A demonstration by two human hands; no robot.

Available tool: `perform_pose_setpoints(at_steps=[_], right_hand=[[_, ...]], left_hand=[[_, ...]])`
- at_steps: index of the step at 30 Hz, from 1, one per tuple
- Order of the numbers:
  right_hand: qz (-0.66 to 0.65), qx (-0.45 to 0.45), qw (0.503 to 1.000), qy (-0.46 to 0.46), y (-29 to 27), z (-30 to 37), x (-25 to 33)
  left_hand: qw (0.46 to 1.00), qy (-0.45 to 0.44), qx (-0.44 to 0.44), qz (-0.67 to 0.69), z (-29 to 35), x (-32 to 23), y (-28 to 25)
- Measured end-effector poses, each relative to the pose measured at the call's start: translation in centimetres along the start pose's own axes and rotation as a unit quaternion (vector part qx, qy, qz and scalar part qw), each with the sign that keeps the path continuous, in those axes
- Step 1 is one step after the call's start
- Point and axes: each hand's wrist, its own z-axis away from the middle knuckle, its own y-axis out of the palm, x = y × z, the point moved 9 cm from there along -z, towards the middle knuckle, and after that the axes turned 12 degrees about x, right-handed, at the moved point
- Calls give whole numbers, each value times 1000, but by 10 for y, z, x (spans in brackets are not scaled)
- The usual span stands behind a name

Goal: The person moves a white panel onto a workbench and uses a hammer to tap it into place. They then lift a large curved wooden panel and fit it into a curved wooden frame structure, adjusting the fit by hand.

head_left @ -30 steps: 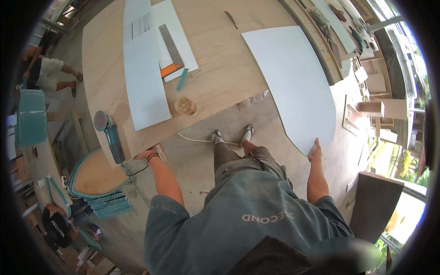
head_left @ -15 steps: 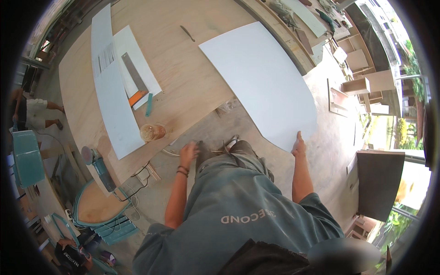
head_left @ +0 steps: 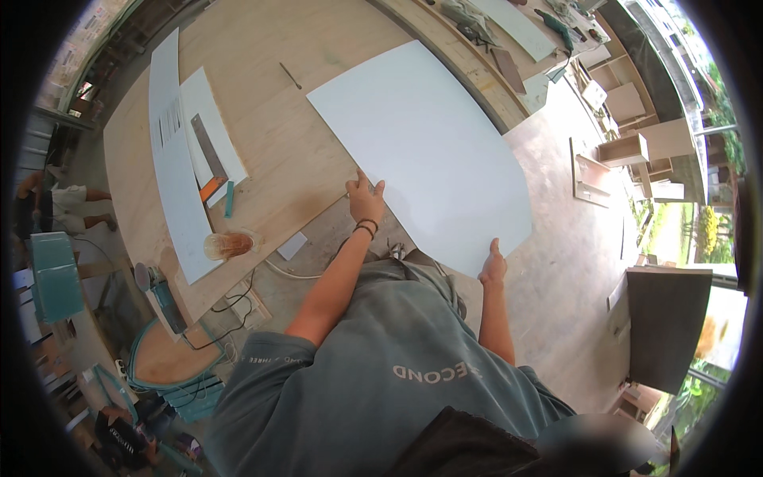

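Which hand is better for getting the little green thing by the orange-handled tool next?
Probably the left hand: it's at the white sheet's left edge, nearer the green strip, while the right hand is farther away, gripping the sheet's lower edge.

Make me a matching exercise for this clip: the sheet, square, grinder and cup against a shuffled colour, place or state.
1. Sheet
2. Square
3. Grinder
4. Cup

A. Orange and grey
B. Clear, with brown inside
C. Held by the right hand
D. At the table's near left corner

Pairs: 1-C, 2-A, 3-D, 4-B
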Motion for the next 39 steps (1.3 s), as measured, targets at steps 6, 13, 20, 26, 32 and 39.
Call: perform_pose_setpoints(at_steps=[6, 13, 20, 26, 32, 39], right_hand=[[-3, 1, 1000, -5, -2, -14, 9], [-16, 12, 999, 37, -1, -25, -2], [-51, 101, 993, 19, 24, -34, -4], [-18, 111, 993, 23, 46, -30, 4], [-21, 126, 992, 20, 62, -39, 2], [-33, 115, 993, 16, 64, -59, -10]], left_hand=[[989, 16, -69, -127, -5, -13, -10], [992, 23, -53, -108, -17, -6, -9], [997, -7, -45, -66, -27, -9, -22], [998, -3, -48, -38, -37, -7, -28], [998, -15, -42, -49, -49, -7, -37], [997, -18, -42, -62, -62, -10, -49]])
